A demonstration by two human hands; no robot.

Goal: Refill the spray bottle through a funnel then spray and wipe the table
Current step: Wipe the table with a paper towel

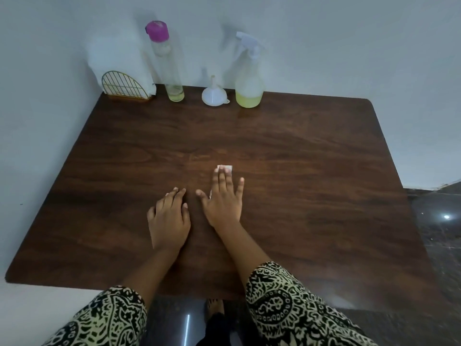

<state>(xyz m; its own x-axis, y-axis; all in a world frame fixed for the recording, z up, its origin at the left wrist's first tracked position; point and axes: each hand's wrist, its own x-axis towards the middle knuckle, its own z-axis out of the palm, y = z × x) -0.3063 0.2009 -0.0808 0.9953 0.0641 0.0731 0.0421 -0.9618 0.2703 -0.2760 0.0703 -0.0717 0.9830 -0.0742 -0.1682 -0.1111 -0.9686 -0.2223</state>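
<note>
The right hand (223, 199) presses flat on a small white cloth (225, 168) in the middle of the table (311, 183), the left hand (169, 218) rests loose beside it holding nothing, and the spray bottle (249, 81) stands at the back by the funnel (214, 95).

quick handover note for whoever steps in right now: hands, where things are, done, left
Right hand: flat, straight fingers pressing a small white tissue on the dark wooden table, mid-table.
Left hand: rests on the table beside it, holding nothing.
Back edge: clear spray bottle with white trigger, head on, yellow liquid at its base; white plastic funnel mouth-down left of it; tall clear pink-capped bottle, nearly empty.
Refill looks done. Left: wipe the rest of the table.
</note>
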